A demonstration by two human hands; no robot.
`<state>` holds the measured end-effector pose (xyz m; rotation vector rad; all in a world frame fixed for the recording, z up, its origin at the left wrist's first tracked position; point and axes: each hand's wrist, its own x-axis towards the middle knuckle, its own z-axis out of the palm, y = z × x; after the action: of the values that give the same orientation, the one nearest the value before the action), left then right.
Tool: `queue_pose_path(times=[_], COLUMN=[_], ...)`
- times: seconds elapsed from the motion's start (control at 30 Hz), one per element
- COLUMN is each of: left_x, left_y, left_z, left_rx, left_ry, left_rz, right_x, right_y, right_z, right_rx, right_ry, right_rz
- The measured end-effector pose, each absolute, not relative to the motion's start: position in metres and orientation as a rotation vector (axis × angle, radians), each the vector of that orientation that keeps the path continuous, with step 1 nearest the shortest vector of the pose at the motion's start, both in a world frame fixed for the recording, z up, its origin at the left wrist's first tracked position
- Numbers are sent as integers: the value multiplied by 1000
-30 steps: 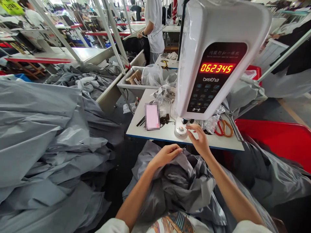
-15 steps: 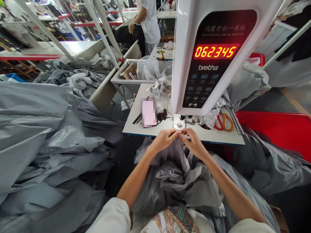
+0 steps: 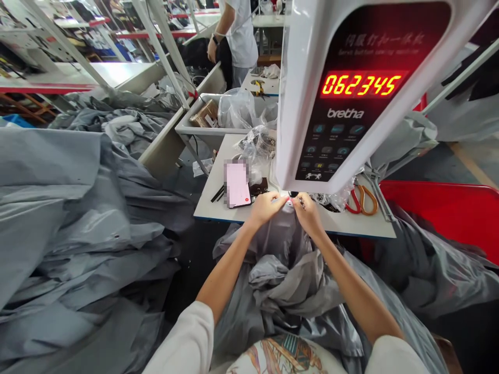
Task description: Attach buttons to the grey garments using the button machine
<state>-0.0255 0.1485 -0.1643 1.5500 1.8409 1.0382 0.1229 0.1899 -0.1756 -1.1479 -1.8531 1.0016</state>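
Note:
Under the head of a white button machine with a lit red display, both my hands grip a piece of grey shiny fabric. My left hand pinches its edge from the left, thumb pointing inward. Close beside it, my right hand pinches the same edge from the right, fingers curled. A small pale spot shows between the thumbs, too small to name. The rest of the fabric hangs off the table edge and bunches over my lap. My hands partly hide the machine's lower die.
On the white table lie a phone, orange-and-red-handled scissors and plastic bags. A red bin stands at right. Grey fabric is heaped at left. A person stands beyond a grey trough.
Both hands have moved slightly forward, carrying the fabric edge further under the machine head. My right fingers have curled in more. The camera view has shifted slightly, so the machine looks larger.

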Motion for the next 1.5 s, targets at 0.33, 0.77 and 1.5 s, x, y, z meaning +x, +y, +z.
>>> queue_pose_path(times=[0.33, 0.77, 1.5], left_x=[-24, -20, -24], left_y=[153, 144, 142], left_z=[-185, -193, -194], left_rx=[1557, 1909, 1975], left_ry=[1981, 1969, 1760], left_rz=[1053, 1221, 1142], right_x=[117, 118, 177], right_y=[195, 188, 191], right_z=[-185, -189, -158], right_rx=[-1319, -1250, -1023], right_ry=[-1855, -1853, -1967], right_rz=[761, 752, 323])
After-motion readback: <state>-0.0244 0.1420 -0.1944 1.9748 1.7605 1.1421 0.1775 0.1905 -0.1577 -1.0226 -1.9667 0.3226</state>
